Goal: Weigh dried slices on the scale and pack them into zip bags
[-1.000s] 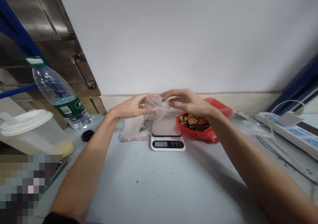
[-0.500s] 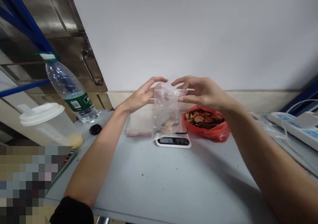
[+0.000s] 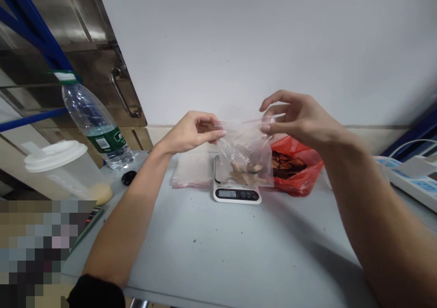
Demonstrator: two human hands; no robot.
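Observation:
Stretched between my two hands is a clear zip bag [image 3: 244, 155] with several dried brown slices at its bottom. My left hand [image 3: 194, 132] pinches its upper left corner. At the upper right corner, my right hand [image 3: 290, 116] grips the edge between thumb and fingers, the index finger raised. The bag hangs in front of a small white digital scale [image 3: 237, 195] and hides most of its platform; the display seems to read near zero. Behind my right hand, a red plastic bag [image 3: 300, 185] of dark dried slices lies open. Flat bags are stacked [image 3: 191, 169] left of the scale.
At the left stand a clear water bottle [image 3: 90, 112], a white-lidded shaker cup [image 3: 61, 171] and a black cap [image 3: 129, 177]. A power strip [image 3: 413, 178] with cables lies at the right. A white wall rises behind the grey table [image 3: 205, 253], which has small crumbs on it.
My hands have moved apart, the right one to the right and slightly up. The crumpled zip bag is now spread wide and its slices have shifted right.

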